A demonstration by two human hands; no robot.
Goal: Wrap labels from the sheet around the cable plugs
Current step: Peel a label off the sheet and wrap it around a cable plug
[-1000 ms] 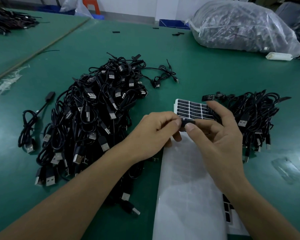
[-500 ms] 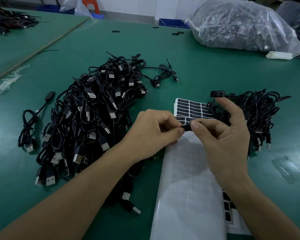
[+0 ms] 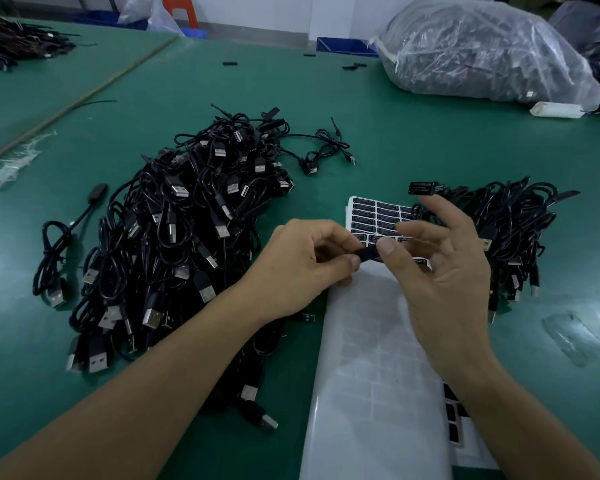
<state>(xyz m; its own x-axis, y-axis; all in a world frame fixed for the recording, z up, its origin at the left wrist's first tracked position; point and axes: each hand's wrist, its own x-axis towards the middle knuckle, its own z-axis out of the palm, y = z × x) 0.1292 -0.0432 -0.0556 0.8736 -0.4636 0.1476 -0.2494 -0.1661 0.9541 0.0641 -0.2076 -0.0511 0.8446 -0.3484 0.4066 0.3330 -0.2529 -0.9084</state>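
Green matting point(image 3: 395, 133) lies under your work as your left hand point(image 3: 309, 268) pinches a black plug point(image 3: 368, 253) just above the label sheet point(image 3: 374, 216), between the two cable piles. Your right hand point(image 3: 440, 271) is loose, its fingers splayed and blurred, with only the thumb resting against the plug. This label looks all but smoothed down.

The smaller bundle point(image 3: 499, 230) to your right seems to be the finished lot, with a labelled plug showing at its far edge. The much larger heap point(image 3: 187, 237) to your left shows bare plugs, so most of the job probably remains. The near stretch of the sheet is stripped to pale backing point(image 3: 378, 358), and rows of black labels are left at the far end.

Compared with half a second ago, your right fingers have opened away from the plug, while your left hand's pinch is unchanged.
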